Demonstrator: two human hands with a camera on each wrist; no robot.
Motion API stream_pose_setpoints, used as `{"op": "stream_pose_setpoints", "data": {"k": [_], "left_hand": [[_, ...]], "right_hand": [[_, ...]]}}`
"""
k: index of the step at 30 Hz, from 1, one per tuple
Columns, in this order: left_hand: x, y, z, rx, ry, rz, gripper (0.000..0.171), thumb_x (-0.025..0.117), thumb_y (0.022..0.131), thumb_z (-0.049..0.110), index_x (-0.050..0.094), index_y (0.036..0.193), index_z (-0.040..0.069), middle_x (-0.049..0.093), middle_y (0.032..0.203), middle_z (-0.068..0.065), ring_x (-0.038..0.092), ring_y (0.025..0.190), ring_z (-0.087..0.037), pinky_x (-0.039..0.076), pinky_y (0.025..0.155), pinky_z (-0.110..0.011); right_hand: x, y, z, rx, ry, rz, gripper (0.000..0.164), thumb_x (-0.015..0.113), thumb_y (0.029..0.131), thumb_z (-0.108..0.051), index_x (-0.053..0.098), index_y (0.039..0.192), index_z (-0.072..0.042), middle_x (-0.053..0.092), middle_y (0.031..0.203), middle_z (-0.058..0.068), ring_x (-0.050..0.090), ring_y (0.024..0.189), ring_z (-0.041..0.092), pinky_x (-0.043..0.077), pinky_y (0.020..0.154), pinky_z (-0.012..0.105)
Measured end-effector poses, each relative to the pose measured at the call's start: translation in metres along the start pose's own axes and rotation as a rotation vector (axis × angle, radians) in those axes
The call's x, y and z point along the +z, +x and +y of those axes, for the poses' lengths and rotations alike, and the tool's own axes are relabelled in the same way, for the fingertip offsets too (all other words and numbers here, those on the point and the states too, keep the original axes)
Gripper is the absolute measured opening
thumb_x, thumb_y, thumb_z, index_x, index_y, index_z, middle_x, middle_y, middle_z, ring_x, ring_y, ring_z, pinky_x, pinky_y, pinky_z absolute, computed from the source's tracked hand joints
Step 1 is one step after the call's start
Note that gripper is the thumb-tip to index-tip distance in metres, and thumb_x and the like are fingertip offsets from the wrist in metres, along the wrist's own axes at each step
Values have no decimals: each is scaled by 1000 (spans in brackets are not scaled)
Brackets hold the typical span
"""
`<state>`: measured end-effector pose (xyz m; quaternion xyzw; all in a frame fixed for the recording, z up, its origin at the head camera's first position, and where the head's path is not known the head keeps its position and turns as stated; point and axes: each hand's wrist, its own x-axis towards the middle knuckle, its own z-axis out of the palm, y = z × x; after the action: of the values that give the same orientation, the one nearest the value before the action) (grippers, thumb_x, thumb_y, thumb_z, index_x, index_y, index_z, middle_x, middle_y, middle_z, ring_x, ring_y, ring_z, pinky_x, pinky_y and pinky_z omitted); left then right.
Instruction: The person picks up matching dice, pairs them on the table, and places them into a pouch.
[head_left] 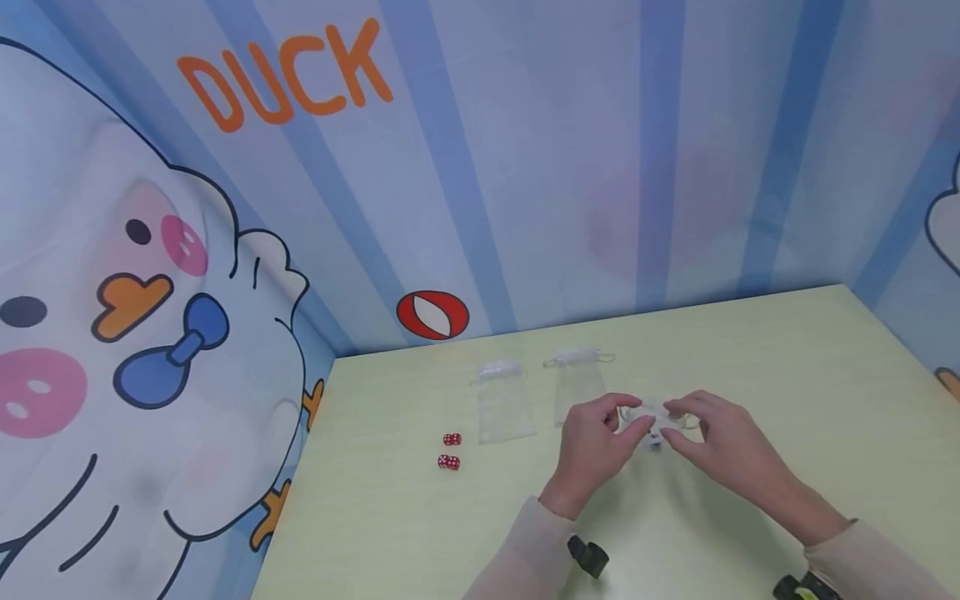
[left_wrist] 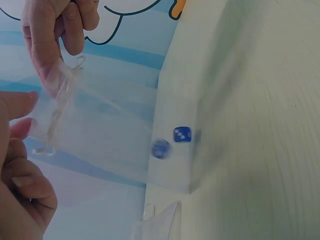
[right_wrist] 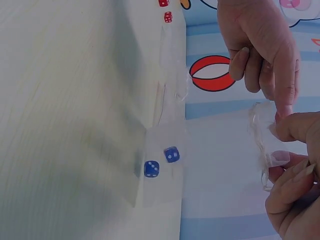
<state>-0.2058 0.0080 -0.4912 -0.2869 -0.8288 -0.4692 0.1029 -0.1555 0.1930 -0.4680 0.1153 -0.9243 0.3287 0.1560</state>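
Note:
A small sheer drawstring pouch (right_wrist: pixel 215 155) hangs upright above the table, with two blue dice (right_wrist: pixel 152 169) visible in its bottom. My left hand (head_left: pixel 596 446) pinches its gathered mouth from the left, between thumb and forefinger. On the other side my right hand (head_left: pixel 731 437) pinches the same mouth. Cord loops stick out at both ends of the gathered band, seen in the left wrist view beside the pouch (left_wrist: pixel 110 125). The fingers partly hide the mouth, so how far it is drawn together cannot be told.
Two more sheer pouches lie flat on the pale table (head_left: pixel 360 500), one pouch (head_left: pixel 506 408) left of the other pouch (head_left: pixel 577 383). Several red dice (head_left: pixel 449 462) sit farther left. A printed cloth wall (head_left: pixel 555 167) rises behind the table's back edge.

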Motion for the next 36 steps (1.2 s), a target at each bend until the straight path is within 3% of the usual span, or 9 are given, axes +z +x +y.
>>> {"op": "stream_pose_setpoints", "data": {"k": [4,7,11,18,23,27,31,34,36], "left_hand": [[-2,-2,-4,-36,-105,5,22,67,95,17,70,115,9,39,57,7,35,48,-2,31,46,-18],[-6,-2,-7,-41,-120,-3,32,60,91,3,67,121,10,45,62,7,38,50,-2,33,50,-17],[-12,0,-10,-28,-18,-94,46,58,85,0,65,129,14,49,66,8,40,53,-1,34,50,-16],[-20,5,-13,-67,159,-249,24,65,95,19,70,118,16,52,70,13,45,58,-1,38,52,-16],[-22,6,-15,-70,180,-239,13,64,97,24,75,98,16,55,70,15,47,60,0,39,53,-16],[-21,5,-18,-89,138,-237,17,62,98,25,75,94,15,56,69,16,48,58,0,40,52,-17],[-20,3,-20,-114,112,-245,21,60,100,27,76,96,14,56,68,16,48,58,0,40,51,-18],[-21,3,-21,-108,110,-234,22,59,100,27,76,97,13,56,68,16,48,57,-1,40,51,-18],[-22,5,-22,-102,106,-229,22,59,101,27,75,97,13,56,68,15,48,57,-1,40,51,-18]], "right_hand": [[-1,1,0,-5,1,7,27,79,81,-8,72,106,3,68,96,9,43,61,10,39,52,26],[-1,1,0,-14,0,8,28,79,81,-9,72,106,2,68,95,8,44,62,10,39,52,26],[-1,1,1,-23,4,11,28,79,81,-8,72,106,2,68,95,8,43,62,9,39,52,26],[-1,2,3,-56,19,37,27,79,81,-8,72,105,1,68,94,6,42,62,6,38,52,25],[-4,3,4,-30,41,12,28,74,88,-14,71,110,2,69,98,9,47,65,8,41,55,26],[-8,0,6,48,120,-43,29,59,98,-12,65,122,1,68,112,15,57,75,17,46,60,29],[-9,-4,8,124,208,-91,38,47,96,-1,57,133,1,65,120,18,50,57,13,42,49,29],[-8,-3,10,129,178,-83,39,52,93,2,57,132,2,65,117,19,39,49,10,37,45,28],[-6,-1,13,116,112,-62,35,59,92,1,60,127,3,67,112,18,40,53,9,36,47,28]]}}
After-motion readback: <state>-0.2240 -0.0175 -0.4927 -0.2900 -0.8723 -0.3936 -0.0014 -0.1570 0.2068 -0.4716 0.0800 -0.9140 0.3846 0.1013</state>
